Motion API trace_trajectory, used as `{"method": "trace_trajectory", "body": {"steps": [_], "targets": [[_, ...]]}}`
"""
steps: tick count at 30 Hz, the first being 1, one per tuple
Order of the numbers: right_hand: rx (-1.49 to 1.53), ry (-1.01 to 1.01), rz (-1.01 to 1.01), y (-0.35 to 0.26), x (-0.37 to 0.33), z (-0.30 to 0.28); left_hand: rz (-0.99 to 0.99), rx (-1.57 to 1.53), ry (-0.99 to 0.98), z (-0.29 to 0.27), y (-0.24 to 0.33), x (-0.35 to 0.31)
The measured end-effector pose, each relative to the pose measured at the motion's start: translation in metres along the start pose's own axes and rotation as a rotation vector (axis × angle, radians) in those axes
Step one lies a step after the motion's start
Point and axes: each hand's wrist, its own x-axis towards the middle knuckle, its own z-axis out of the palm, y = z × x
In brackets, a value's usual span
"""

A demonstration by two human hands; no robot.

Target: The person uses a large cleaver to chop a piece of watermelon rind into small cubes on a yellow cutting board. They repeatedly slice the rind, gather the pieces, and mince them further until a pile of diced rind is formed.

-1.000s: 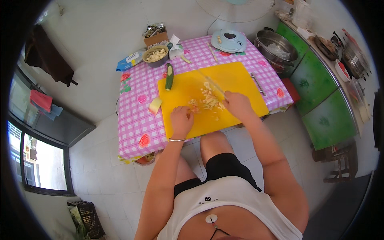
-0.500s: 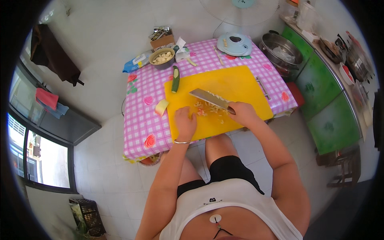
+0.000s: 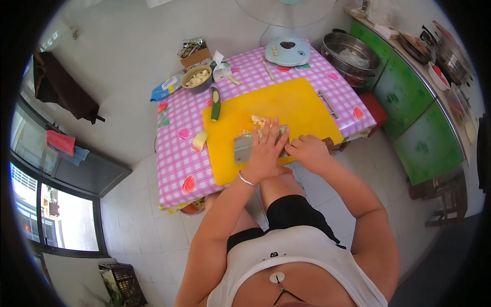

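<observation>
A wide-bladed cleaver (image 3: pixel 243 149) lies nearly flat on the yellow cutting board (image 3: pixel 276 97), close to its near edge. My left hand (image 3: pixel 266 151) rests across the blade, fingers stretched and spread. Curled about the handle side, my right hand (image 3: pixel 308 149) holds the cleaver, and the dark handle end sticks out to its right. Pale chopped bits (image 3: pixel 259 121), garlic by their look, show beyond the blade and beside my left fingertips; my hand hides others. A cut cucumber (image 3: pixel 215 105) lies at the board's left edge, with a pale yellow chunk (image 3: pixel 200 140) nearer me.
A pink checked cloth (image 3: pixel 174 148) covers the table. Behind the board are a bowl (image 3: pixel 197 82) of pale cloves, a wipes pack (image 3: pixel 166 89), a small box (image 3: pixel 196 59) and a light-blue appliance lid (image 3: pixel 288 51). Metal pots (image 3: pixel 351 55) stand right; a peeler-like tool (image 3: pixel 328 104) lies right.
The cleaver has gone from slanting over the chopped bits to lying flatter, nearer me. My left hand has moved right from the bare board onto the blade. The view has shifted slightly.
</observation>
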Motion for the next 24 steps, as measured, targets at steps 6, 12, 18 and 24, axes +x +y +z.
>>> {"method": "trace_trajectory", "body": {"steps": [6,12,18,24], "targets": [[-0.038,0.021,0.0,0.005,-0.019,-0.018,-0.037,-0.001,-0.069,0.002,-0.01,0.004],[-0.09,0.048,0.111,0.026,-0.051,-0.043,-0.168,0.1,-0.108,0.011,-0.067,-0.029],[0.306,0.226,0.48,0.039,-0.079,-0.042,-0.366,0.218,-0.021,0.027,-0.096,-0.041],[1.54,0.338,1.104,0.011,-0.06,-0.022,-0.156,0.152,0.091,0.021,-0.042,-0.007]]}}
